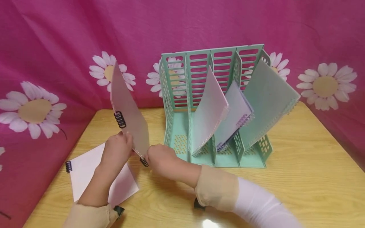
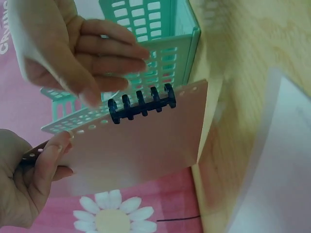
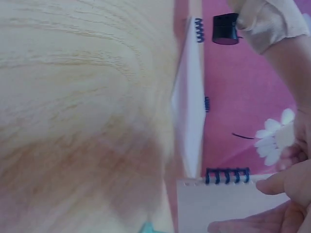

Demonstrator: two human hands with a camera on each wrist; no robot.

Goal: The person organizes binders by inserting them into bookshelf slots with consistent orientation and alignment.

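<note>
My left hand [image 1: 117,148] grips the spine edge of a pink-covered disc- or ring-bound notebook [image 1: 129,107], held upright and tilted above the table. Black ring clips [image 2: 142,103] sit on its punched edge, one near each end. My right hand [image 1: 162,160] is beside the lower ring clip. In the left wrist view the right hand's fingers [image 2: 114,63] are extended, its thumb close to the ring clip; whether it touches is hard to tell. A second notebook [image 1: 85,171] with a black coil lies flat under my left forearm.
A mint-green divided file rack [image 1: 199,163] stands at centre right. Leaning in its dividers are a pink notebook [image 1: 209,117], a purple notebook [image 1: 232,110] and a large pale green notebook [image 1: 266,101]. A pink daisy-print curtain [image 1: 137,28] hangs behind the wooden table [image 1: 310,177].
</note>
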